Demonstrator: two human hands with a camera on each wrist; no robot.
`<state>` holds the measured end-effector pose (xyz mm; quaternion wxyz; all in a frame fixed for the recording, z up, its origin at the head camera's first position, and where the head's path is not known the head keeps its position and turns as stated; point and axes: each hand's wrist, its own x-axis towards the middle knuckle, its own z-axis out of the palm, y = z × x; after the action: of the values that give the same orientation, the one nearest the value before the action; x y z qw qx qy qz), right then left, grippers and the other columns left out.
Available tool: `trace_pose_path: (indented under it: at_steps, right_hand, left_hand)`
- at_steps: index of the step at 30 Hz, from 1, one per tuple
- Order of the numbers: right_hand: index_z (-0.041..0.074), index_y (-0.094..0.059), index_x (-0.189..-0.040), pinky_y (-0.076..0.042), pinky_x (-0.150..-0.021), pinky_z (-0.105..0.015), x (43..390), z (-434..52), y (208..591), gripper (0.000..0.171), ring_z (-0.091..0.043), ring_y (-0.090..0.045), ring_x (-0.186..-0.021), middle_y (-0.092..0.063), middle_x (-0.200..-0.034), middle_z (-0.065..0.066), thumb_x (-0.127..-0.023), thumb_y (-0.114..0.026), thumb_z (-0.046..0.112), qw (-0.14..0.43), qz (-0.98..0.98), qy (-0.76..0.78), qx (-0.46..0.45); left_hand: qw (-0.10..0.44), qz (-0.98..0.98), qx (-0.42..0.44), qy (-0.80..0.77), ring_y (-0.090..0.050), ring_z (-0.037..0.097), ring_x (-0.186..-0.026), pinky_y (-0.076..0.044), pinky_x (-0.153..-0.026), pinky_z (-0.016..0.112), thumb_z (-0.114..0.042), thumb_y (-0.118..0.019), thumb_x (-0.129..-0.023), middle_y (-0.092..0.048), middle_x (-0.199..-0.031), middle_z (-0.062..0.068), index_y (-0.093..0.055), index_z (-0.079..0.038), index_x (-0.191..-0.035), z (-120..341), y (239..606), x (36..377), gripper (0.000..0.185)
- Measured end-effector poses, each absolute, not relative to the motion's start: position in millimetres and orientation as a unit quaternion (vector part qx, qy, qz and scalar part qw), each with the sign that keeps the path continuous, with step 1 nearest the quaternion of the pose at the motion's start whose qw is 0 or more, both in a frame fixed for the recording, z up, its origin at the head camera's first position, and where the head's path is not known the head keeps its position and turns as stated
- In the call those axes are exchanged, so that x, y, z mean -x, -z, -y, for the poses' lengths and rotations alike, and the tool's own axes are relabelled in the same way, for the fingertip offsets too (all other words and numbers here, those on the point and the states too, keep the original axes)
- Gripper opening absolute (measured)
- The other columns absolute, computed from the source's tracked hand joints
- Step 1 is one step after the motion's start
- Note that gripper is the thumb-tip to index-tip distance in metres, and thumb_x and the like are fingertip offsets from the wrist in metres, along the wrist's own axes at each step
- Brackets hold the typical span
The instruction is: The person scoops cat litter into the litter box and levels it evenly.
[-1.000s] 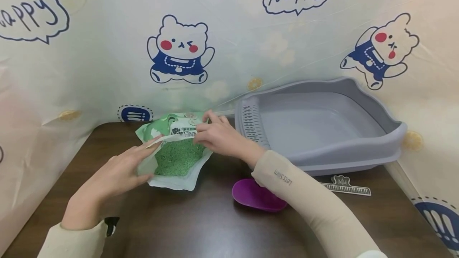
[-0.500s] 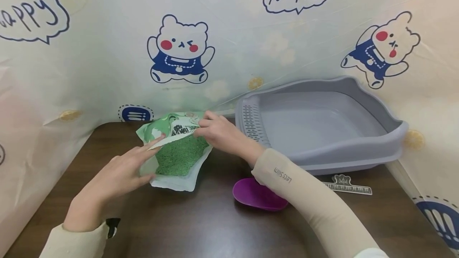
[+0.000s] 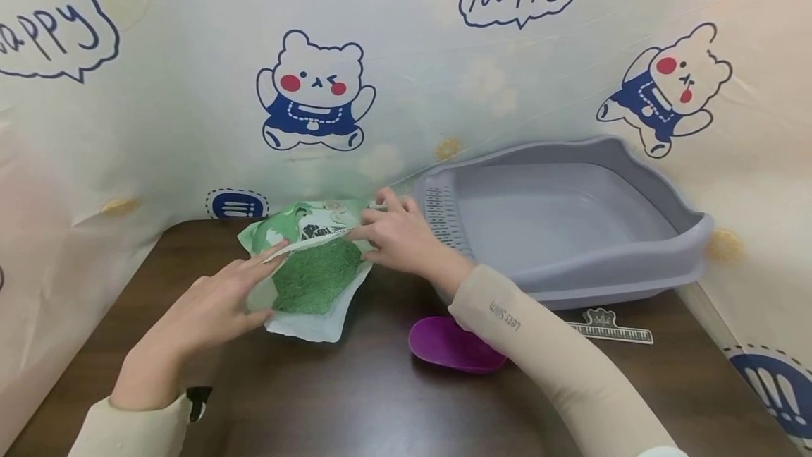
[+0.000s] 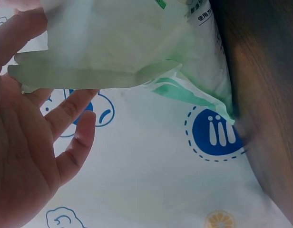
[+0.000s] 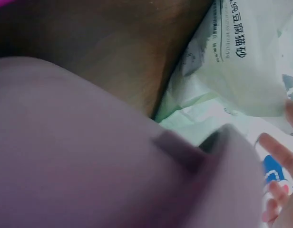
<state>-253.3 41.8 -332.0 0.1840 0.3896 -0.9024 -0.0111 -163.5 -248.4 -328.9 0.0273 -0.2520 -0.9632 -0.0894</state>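
A green-and-white bag of cat litter [image 3: 325, 215] lies at the back left of the table, its mouth facing the person and green granules [image 3: 315, 277] showing inside. My left hand [image 3: 212, 309] holds the left side of the mouth, the thumb below and the long fingers along the upper rim. In the left wrist view the pale bag edge [image 4: 89, 73] runs between that hand's thumb and fingers. At the right end of the upper rim, my right hand [image 3: 402, 238] pinches the edge, other fingers raised. A sleeve hides much of the right wrist view.
A grey litter box [image 3: 558, 277] with a slotted step stands at the back right. A purple scoop [image 3: 453, 345] lies in front of it, partly under the right forearm. Beside the box is a white clip with a piano-key pattern [image 3: 618, 332]. A printed cloth [image 3: 419, 55] hangs behind.
The right hand's fingers drew together at the rim, then spread again as the hand shifted slightly right. The upper rim moved with it. The left hand stays in place.
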Motion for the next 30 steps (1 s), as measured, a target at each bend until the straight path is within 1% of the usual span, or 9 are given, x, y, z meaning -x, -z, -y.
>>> trace_pose_path:
  at_steps: [4,6,9,11,14,17,21,25,30]
  right_hand:
    - [0.044,-0.066,-0.126,-0.039,-0.088,-0.045,248.4,-38.4,329.5,0.047,-0.025,-0.037,-0.129,-0.062,-0.111,0.014,-0.081,-0.077,0.048,0.139,0.916,0.040,-0.375]
    - [0.043,-0.065,-0.127,-0.040,-0.090,-0.046,245.9,-37.8,329.0,0.049,-0.026,-0.037,-0.130,-0.062,-0.115,0.014,-0.081,-0.077,0.051,0.125,0.919,0.051,-0.371]
    - [0.044,-0.064,-0.129,-0.042,-0.087,-0.043,242.9,-37.8,329.5,0.050,-0.027,-0.037,-0.131,-0.062,-0.121,0.013,-0.081,-0.076,0.051,0.112,0.923,0.062,-0.362]
    - [0.044,-0.062,-0.130,-0.043,-0.083,-0.041,240.7,-38.1,330.0,0.052,-0.029,-0.038,-0.131,-0.062,-0.122,0.011,-0.081,-0.076,0.051,0.113,0.926,0.070,-0.354]
    - [0.042,-0.063,-0.131,-0.044,-0.080,-0.042,238.2,-38.1,330.7,0.052,-0.031,-0.040,-0.129,-0.063,-0.123,0.006,-0.081,-0.074,0.049,0.127,0.929,0.077,-0.340]
    - [0.042,-0.064,-0.129,-0.045,-0.079,-0.044,237.4,-38.7,330.3,0.051,-0.031,-0.042,-0.126,-0.062,-0.128,0.003,-0.080,-0.072,0.049,0.144,0.933,0.086,-0.319]
    - [0.046,-0.063,-0.129,-0.042,-0.076,-0.042,237.6,-41.1,328.6,0.051,-0.029,-0.041,-0.124,-0.057,-0.137,0.004,-0.079,-0.073,0.052,0.142,0.940,0.082,-0.299]
    - [0.044,-0.062,-0.132,-0.041,-0.072,-0.040,239.1,-43.6,328.7,0.053,-0.029,-0.041,-0.121,-0.060,-0.130,0.005,-0.081,-0.072,0.052,0.127,0.940,0.054,-0.312]
    - [0.040,-0.062,-0.134,-0.041,-0.072,-0.038,242.9,-48.1,330.9,0.053,-0.027,-0.041,-0.119,-0.062,-0.120,0.009,-0.083,-0.074,0.049,0.097,0.938,-0.005,-0.334]
  left_hand:
    - [0.031,0.966,0.243,0.078,-0.056,0.031,-0.120,-0.049,-0.062,0.048,-0.028,-0.081,-0.078,-0.033,-0.162,0.001,-0.040,-0.019,-0.153,249.4,329.4,162.4,0.086]
    - [0.032,0.968,0.238,0.072,-0.055,0.034,-0.121,-0.049,-0.063,0.050,-0.031,-0.081,-0.079,-0.034,-0.161,0.003,-0.039,-0.019,-0.154,249.5,329.5,162.3,0.086]
    - [0.035,0.969,0.234,0.066,-0.055,0.035,-0.123,-0.051,-0.067,0.054,-0.033,-0.080,-0.080,-0.038,-0.159,0.006,-0.038,-0.020,-0.154,249.3,329.5,162.2,0.087]
    - [0.041,0.969,0.233,0.064,-0.055,0.035,-0.124,-0.051,-0.070,0.057,-0.034,-0.080,-0.079,-0.042,-0.157,0.008,-0.038,-0.020,-0.155,248.5,329.2,161.9,0.087]
    - [0.053,0.970,0.231,0.059,-0.056,0.034,-0.124,-0.052,-0.070,0.056,-0.036,-0.081,-0.078,-0.046,-0.154,0.008,-0.038,-0.020,-0.154,245.9,328.4,161.5,0.089]
    - [0.059,0.970,0.230,0.055,-0.057,0.034,-0.124,-0.052,-0.068,0.053,-0.037,-0.081,-0.077,-0.045,-0.155,0.005,-0.041,-0.018,-0.153,241.6,327.4,162.1,0.088]
    - [0.055,0.971,0.227,0.058,-0.055,0.036,-0.127,-0.053,-0.068,0.053,-0.036,-0.081,-0.076,-0.042,-0.157,0.004,-0.043,-0.016,-0.152,236.9,326.6,163.2,0.087]
    - [0.054,0.970,0.226,0.065,-0.052,0.036,-0.130,-0.053,-0.069,0.052,-0.035,-0.081,-0.076,-0.040,-0.159,0.004,-0.037,-0.018,-0.155,237.4,326.6,162.7,0.091]
    - [0.050,0.966,0.240,0.079,-0.052,0.037,-0.131,-0.048,-0.059,0.037,-0.033,-0.082,-0.075,-0.031,-0.163,0.000,-0.027,-0.025,-0.158,240.9,327.9,162.9,0.100]
